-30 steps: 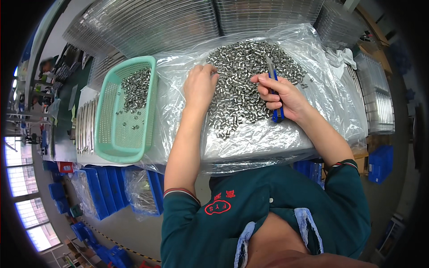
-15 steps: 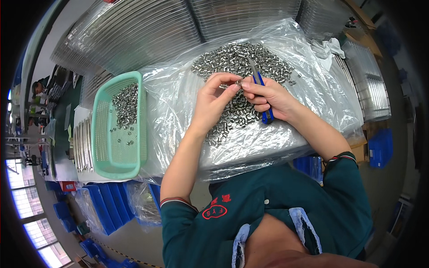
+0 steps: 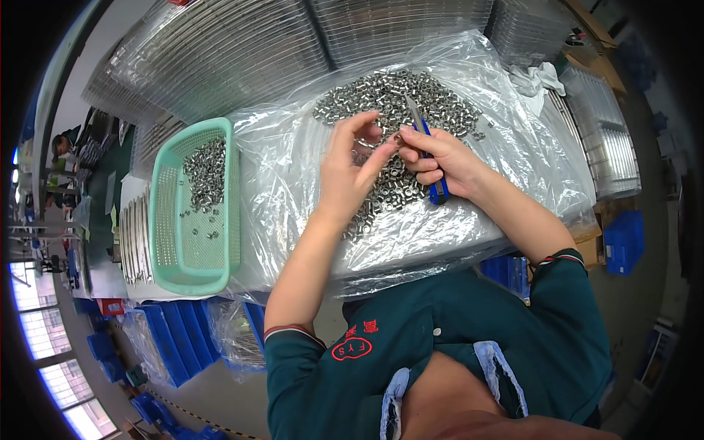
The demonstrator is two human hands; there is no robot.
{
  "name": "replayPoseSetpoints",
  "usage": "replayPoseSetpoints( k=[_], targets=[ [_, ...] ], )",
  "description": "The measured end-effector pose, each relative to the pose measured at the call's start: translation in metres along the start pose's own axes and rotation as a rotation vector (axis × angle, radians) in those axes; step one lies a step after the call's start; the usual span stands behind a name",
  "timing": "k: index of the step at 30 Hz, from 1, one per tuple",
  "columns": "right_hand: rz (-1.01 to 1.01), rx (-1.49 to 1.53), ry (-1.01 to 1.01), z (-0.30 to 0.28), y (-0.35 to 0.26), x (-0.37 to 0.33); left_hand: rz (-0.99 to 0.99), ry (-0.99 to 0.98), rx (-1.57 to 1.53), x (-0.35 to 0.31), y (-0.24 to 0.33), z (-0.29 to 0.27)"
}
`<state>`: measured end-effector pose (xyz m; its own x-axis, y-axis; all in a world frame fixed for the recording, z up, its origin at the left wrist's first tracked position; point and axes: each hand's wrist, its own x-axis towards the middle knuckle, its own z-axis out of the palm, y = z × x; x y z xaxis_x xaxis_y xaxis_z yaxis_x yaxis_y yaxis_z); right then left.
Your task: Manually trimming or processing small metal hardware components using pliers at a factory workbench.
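My right hand (image 3: 449, 163) is closed round a blue utility knife (image 3: 437, 192), its blade pointing away from me. Between thumb and forefinger, the same hand seems to pinch a small metal piece (image 3: 398, 137), mostly covered by the fingertips. My left hand (image 3: 349, 165) is open beside it, fingers parted from the thumb, and the thumb tip comes close to the right fingertips. Beneath both hands spreads a heap of small shiny metal ring-like parts (image 3: 447, 106) on clear plastic sheeting (image 3: 282, 172).
To the left stands a mint-green plastic basket (image 3: 233, 213) with a smaller pile of similar parts (image 3: 207, 172). Stacked clear ribbed trays (image 3: 227, 59) line the back, with more trays (image 3: 609, 147) at the right. A white cloth (image 3: 535, 79) lies back right. Blue bins (image 3: 176, 337) sit below the table edge.
My left hand has opened: its fingers have lifted away from the pinched piece and spread from the thumb. My right hand keeps the knife, nearly in the same place.
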<state>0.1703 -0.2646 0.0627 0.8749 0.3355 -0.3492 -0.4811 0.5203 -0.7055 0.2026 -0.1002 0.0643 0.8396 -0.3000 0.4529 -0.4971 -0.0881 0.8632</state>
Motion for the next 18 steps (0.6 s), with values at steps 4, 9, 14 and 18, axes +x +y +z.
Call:
replayPoseSetpoints(
  k=[4, 9, 14, 18],
  targets=[
    [0.040, 0.070, -0.041, 0.002, -0.003, -0.001, 0.034, -0.103, 0.145, -0.002, -0.019, -0.033],
    [0.065, 0.083, -0.053, 0.000, -0.001, 0.000, -0.009, 0.111, 0.065, 0.004, -0.008, -0.009],
    [0.045, 0.113, -0.055, -0.002, 0.000, 0.001, 0.121, -0.059, 0.145, 0.001, -0.008, -0.002],
    [0.052, 0.102, -0.064, -0.001, 0.001, 0.001, 0.146, -0.081, 0.167, -0.001, -0.010, 0.000]
  ],
)
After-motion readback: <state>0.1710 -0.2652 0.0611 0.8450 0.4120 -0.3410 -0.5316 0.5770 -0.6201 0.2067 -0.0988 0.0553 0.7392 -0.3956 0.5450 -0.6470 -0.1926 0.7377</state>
